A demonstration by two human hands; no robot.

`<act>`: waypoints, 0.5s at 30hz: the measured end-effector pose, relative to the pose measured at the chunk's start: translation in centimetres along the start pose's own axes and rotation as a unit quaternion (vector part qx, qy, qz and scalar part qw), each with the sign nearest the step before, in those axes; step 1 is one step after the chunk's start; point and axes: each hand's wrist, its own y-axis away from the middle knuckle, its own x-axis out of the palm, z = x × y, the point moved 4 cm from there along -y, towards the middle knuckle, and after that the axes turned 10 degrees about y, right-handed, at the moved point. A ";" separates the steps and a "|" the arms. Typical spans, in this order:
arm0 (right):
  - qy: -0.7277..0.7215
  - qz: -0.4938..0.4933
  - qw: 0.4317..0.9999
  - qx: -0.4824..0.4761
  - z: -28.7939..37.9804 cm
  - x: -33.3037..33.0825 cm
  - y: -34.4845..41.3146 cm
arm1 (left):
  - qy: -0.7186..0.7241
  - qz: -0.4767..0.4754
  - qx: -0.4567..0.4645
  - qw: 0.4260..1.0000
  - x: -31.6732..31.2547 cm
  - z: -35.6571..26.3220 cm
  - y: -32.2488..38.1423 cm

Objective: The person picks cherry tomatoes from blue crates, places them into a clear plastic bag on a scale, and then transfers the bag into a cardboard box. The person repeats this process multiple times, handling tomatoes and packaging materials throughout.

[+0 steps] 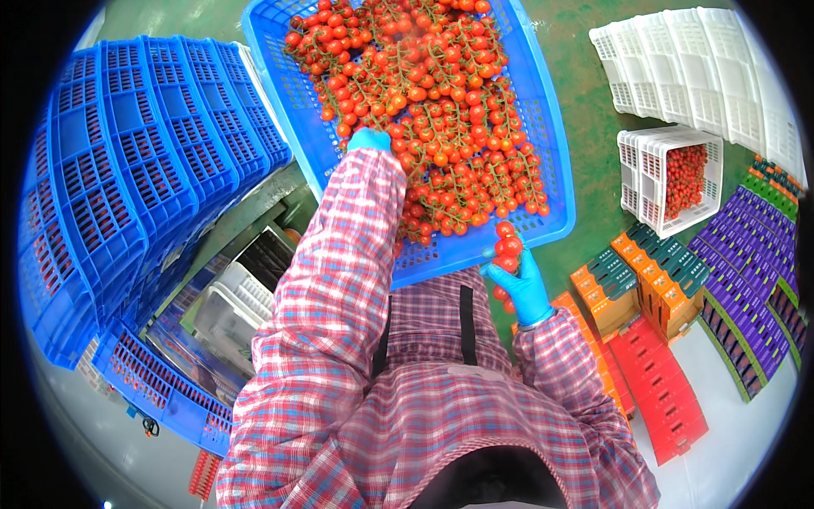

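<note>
A blue plastic crate point(553, 184) full of cherry tomatoes on the vine point(439, 121) stands before me. My right hand point(524, 289), in a blue glove, grips a short truss of red cherry tomatoes point(508, 245) just outside the crate's near right corner. Several of its fruits hang below the fingers. Over the crate's left side reaches my left hand point(370, 139), also gloved in blue, at the edge of the heaped trusses. Its fingers are mostly hidden, so whether it holds a truss does not show.
Stacked blue crates point(133, 133) rise at the left, above white plastic bins point(229, 312). On the right are stacked white crates point(693, 63), a white crate point(715, 172) holding loose tomatoes, orange-and-green cartons point(661, 277), purple cartons point(738, 254) and red cartons point(655, 388).
</note>
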 end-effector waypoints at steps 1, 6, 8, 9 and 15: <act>-0.002 0.000 1.000 -0.008 0.2 0.0 0.0 | 0.164 -0.049 -0.097 0.981 0.2 1.5 1.1; 0.020 0.008 0.999 -0.039 1.3 0.4 -0.1 | 0.412 -0.231 0.021 0.881 -0.3 3.2 7.5; 0.024 0.019 0.999 -0.045 1.8 0.7 -0.1 | 0.499 -0.233 0.082 0.830 -2.1 2.6 9.7; 0.018 0.028 0.999 -0.040 2.1 1.0 -0.1 | 0.353 -0.350 0.219 0.839 -4.5 1.5 11.8; 0.003 0.132 0.991 -0.033 5.4 3.6 1.9 | 0.675 -0.070 0.253 0.689 -12.8 -0.3 20.3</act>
